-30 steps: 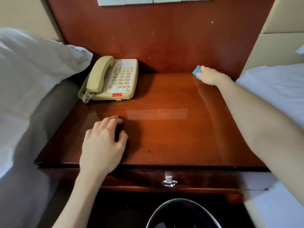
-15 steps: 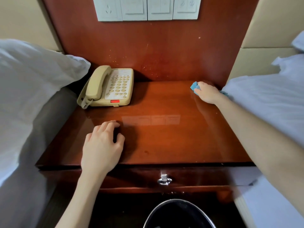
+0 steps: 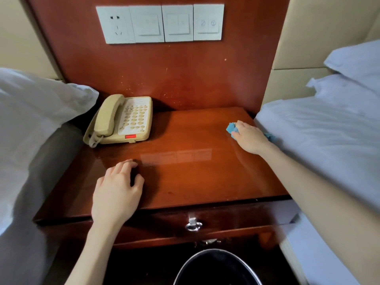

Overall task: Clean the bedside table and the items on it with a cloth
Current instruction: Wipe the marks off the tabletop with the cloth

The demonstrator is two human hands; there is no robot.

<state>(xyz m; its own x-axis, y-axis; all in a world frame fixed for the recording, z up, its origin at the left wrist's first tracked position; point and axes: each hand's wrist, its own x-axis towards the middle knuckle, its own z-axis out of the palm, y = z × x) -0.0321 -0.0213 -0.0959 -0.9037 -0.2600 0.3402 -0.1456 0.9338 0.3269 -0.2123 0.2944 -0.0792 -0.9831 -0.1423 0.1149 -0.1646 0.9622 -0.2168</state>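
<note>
1. The right hand (image 3: 249,137) presses a blue cloth (image 3: 231,128) onto the glossy wooden tabletop (image 3: 195,177) near its right edge, just beside the bed (image 3: 329,136) on that side; its grip is closed around the cloth, which pokes out at the fingertips and again behind the hand.
2. The left hand (image 3: 117,194) rests palm down on the front left of the tabletop, fingers loosely spread and curled, gripping nothing.
3. A beige telephone (image 3: 123,120) sits at the back left corner, handset in its cradle, with a red strip on its front edge; the key markings are too small to read.
4. On the wooden back panel hangs a row of white wall plates (image 3: 160,23): a socket and rocker switches. The rightmost pair bear small round symbols that cannot be read.
5. A metal ring pull (image 3: 193,225) hangs on the drawer front, and a dark round bin (image 3: 216,268) stands below it.
6. A white pillow (image 3: 37,108) lies to the left.
</note>
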